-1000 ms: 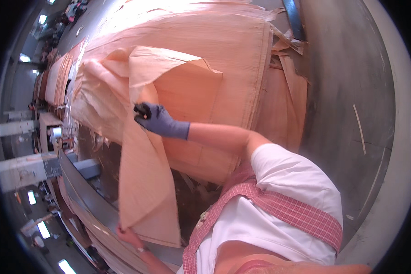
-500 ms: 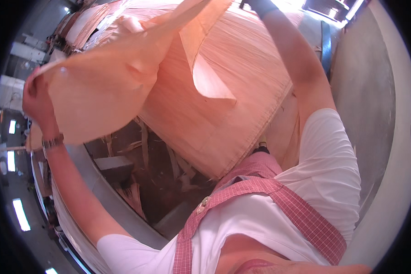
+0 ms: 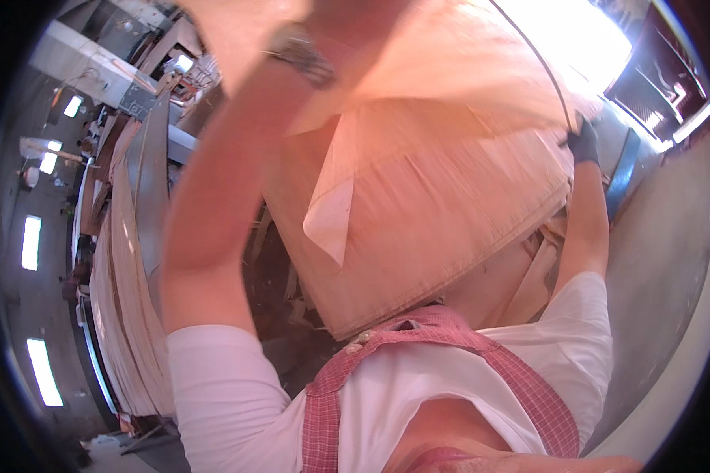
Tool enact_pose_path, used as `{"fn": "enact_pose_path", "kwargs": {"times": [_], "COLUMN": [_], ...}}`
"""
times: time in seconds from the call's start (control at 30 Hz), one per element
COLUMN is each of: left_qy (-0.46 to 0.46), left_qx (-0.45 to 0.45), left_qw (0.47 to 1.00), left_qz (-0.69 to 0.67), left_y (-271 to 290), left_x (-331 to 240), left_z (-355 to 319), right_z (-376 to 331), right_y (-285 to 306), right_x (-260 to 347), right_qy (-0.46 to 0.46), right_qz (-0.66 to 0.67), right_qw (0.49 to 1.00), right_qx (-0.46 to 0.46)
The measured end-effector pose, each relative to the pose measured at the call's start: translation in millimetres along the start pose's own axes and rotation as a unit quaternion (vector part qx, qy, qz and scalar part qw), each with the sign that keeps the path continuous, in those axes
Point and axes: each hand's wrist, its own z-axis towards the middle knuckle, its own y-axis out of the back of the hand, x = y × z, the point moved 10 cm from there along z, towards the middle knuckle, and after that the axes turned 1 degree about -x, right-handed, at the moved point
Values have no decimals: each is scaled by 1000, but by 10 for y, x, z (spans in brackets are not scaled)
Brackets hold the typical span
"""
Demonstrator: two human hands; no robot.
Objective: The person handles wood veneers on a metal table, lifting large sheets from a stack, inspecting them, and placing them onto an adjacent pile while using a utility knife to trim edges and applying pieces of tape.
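Since the frame of 0.5 seconds ago, the left hand has swung from the far left side to the upper middle of the picture, and the right hand, in its dark glove, now appears lower at the right side. The view has turned also, so a part of this change comes from the head.

The large thin sheet, pale orange like wood veneer, is raised between the 2 hands and spreads above the far part of the stack. The right fingers seem to be closed upon its dark edge. The left hand is blurred and cut by the upper border, so I cannot tell if its fingers are grasping or released; the wristwatch is the clearest part there.

Below the sheet, 1 curled flap stands up from the near part of the stack. I cannot tell whether it belongs to the same sheet.

In my judgement, the handling is about half way: the sheet is already lifted and opened wide, but it is not yet lying flat, and the flap is not yet smooth. The stack itself lies fairly even, with its near corner beside the person's apron.
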Motion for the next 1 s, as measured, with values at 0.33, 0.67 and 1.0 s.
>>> {"fn": "enact_pose_path", "kwargs": {"times": [0.33,0.67,1.0], "left_qy": [-57,-64,-24], "left_qx": [-22,110,215], "left_qw": [944,931,911], "left_qz": [-325,-341,-351], "left_y": [-574,-1041,-1348], "left_x": [-2382,-2491,-2341], "left_z": [-319,-1014,-1648], "right_z": [-1366,-2072,-1373], "right_y": [-371,485,968], "right_x": [-2051,-1465,1769], "right_qy": [-483,-403,-99], "right_qz": [373,262,277], "right_qw": [790,868,928], "right_qx": [-64,-128,230]}}
